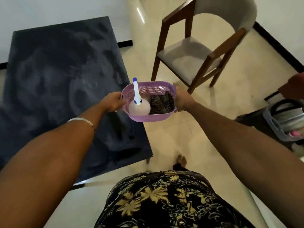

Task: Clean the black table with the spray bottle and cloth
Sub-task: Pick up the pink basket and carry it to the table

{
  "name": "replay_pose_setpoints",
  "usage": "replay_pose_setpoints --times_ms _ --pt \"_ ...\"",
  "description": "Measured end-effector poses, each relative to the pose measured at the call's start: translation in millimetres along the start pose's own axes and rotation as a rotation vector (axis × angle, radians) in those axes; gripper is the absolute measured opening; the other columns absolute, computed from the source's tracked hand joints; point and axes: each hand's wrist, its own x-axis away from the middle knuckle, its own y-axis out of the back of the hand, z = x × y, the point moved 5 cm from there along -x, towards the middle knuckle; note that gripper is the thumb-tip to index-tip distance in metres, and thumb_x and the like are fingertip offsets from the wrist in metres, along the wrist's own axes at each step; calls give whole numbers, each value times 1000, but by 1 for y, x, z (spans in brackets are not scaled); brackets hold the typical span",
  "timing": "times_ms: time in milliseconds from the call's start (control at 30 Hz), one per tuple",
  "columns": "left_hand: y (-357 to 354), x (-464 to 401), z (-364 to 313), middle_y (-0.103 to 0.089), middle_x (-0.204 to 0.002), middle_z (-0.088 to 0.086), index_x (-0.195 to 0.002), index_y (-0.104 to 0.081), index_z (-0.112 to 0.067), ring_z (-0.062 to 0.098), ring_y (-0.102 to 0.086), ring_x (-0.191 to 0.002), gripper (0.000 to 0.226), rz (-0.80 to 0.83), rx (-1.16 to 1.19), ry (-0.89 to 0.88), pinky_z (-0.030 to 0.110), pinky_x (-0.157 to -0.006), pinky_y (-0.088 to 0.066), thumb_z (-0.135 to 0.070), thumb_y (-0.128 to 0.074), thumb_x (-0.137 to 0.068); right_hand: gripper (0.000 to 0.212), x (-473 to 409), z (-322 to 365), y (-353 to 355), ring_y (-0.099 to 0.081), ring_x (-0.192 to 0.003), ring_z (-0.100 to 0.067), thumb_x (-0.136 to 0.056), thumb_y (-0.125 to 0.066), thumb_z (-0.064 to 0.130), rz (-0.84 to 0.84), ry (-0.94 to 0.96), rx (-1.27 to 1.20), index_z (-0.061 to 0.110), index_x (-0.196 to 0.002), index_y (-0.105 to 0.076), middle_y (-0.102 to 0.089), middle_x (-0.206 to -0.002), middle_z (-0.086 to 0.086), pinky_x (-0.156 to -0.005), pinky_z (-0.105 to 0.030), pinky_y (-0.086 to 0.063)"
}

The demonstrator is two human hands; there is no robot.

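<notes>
Two hands, left hand (pixel 113 102) and right hand (pixel 181 100), grasp the basket (pixel 148 116); upright spray bottle (pixel 139 105) stands nearer the left, cloth (pixel 162 102) nearer the right.

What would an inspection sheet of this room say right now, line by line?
Surface: black rectangular table, its top covered in pale dusty smears.
Job's things: white plastic spray bottle with blue nozzle and dark checked cloth, both inside a purple perforated plastic basket.
Clutter: grey basket of mixed items on the floor at right.
Hands: left hand and right hand each grip a basket end, holding it over the table's edge.
Cables: nothing seen.
Surroundings: wooden chair with grey cushioned seat, glossy cream tiled floor.
</notes>
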Motion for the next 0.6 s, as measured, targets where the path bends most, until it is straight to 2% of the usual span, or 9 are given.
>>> replay_pose_setpoints --times_ms 67,100,200,333,467,533,600 --pt "0 -16 -10 -64 -107 8 -117 -60 -12 25 -63 -92 22 -28 18 33 31 -72 -54 -21 -53 -98 85 -27 -5 13 -70 -83 -22 -88 -73 18 12 51 59 24 -154 -21 -63 -118 -13 -56 -32 -60" --pt "1 -23 -13 -63 -107 8 -115 -59 -14 24 -63 -91 20 -39 25 47 28 -68 -53 -22 -54 -98 89 -38 -7 19 -69 -83 -21 -89 -72 19 23 75 69 25 -157 -15 -62 -117 -11 -57 -28 -60" --pt "-2 -42 -21 -62 -106 8 -116 -58 -14 23 -62 -88 21 -102 57 106 24 -61 -50 -23 -55 -98 90 -72 -7 40 -66 -67 -17 -93 -66 16 115 164 93 22 -159 -4 -59 -106 -12 -41 -17 -46" --pt "-9 -58 -32 -64 -106 12 -117 -59 -10 25 -64 -89 23 -175 93 183 24 -61 -51 -21 -53 -98 98 -117 -6 62 -70 -88 -33 -88 -70 10 183 273 208 18 -159 -2 -62 -124 -22 -54 -29 -51" --pt "-7 -68 -38 -67 -104 12 -112 -61 -11 22 -65 -83 19 -231 126 246 23 -59 -52 -19 -53 -96 98 -158 3 69 -71 -76 -30 -84 -72 7 243 315 223 25 -157 -9 -65 -114 -16 -58 -43 -62" --pt "-2 -72 -38 -66 -104 9 -112 -61 -12 15 -64 -79 19 -260 153 277 21 -58 -51 -19 -53 -96 94 -179 12 70 -72 -78 -29 -87 -68 11 267 356 271 24 -157 -7 -66 -114 -16 -70 -49 -62" --pt "5 -76 -35 -65 -105 8 -114 -60 -13 12 -63 -78 20 -282 174 307 20 -58 -51 -20 -52 -97 87 -199 24 70 -70 -95 -35 -91 -61 20 273 408 346 24 -158 -5 -65 -123 -20 -85 -52 -58"
